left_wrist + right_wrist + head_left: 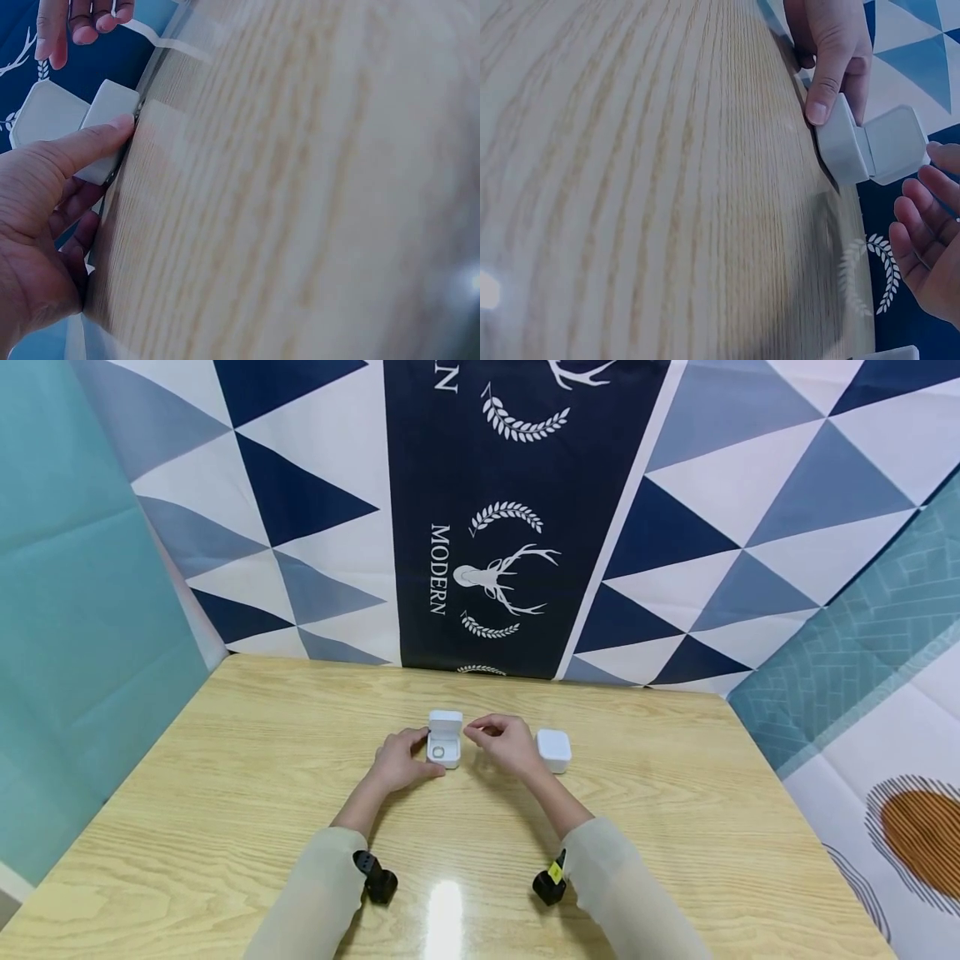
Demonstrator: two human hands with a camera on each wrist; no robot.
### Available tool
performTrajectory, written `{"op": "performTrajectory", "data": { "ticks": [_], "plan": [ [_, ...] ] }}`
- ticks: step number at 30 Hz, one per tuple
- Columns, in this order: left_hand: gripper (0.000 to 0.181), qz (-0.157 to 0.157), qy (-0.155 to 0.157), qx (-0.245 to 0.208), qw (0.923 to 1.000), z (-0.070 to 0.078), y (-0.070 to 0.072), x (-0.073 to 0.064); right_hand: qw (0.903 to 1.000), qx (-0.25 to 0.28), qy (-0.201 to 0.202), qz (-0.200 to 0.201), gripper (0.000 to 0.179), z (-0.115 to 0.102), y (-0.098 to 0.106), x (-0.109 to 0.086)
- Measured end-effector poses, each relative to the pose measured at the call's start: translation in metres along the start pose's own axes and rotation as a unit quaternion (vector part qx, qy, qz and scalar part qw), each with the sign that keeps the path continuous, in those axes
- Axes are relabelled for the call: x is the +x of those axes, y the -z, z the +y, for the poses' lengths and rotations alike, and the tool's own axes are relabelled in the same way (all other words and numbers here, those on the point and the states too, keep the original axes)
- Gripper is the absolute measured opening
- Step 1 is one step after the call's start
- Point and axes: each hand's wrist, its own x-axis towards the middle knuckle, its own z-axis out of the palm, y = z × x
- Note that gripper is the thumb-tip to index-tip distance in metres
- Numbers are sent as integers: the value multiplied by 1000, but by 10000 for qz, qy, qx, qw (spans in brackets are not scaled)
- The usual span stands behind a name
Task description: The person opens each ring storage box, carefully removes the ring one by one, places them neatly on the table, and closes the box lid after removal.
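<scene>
A small white ring box (444,752) stands on the table with its lid (446,721) raised. Inside it sits a small ring (438,752). My left hand (400,762) grips the box from the left, thumb along its near side and fingers at the far side. The left thumb (101,142) presses the box wall in the left wrist view. Just right of the raised lid hovers my right hand (504,743), its fingers loosely bent with nothing visible held. In the right wrist view these right fingers (922,217) are close to the lid's edge; whether they touch is unclear.
A second white box (553,749), closed, stands just right of my right hand. The wooden table (300,710) ends at a patterned cloth backdrop (487,527) behind the boxes. A teal cloth (97,585) hangs at the left.
</scene>
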Motion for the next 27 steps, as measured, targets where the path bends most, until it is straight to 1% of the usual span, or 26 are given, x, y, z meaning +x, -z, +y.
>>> {"op": "performTrajectory", "data": {
  "ticks": [7,13,20,27],
  "plan": [
    [78,3,-1,17,10000,-2,0,2,9998,-153,57,-71,16,0,-2,-1],
    [78,0,-5,24,10000,-2,0,3,9997,-42,121,-184,15,-2,-5,-1],
    [79,-38,11,77,10000,-1,0,2,9990,-177,197,-369,14,-3,-11,-1],
    [79,-65,67,34,10000,0,2,1,9984,-192,289,-452,13,-1,-18,2]
  ]
}}
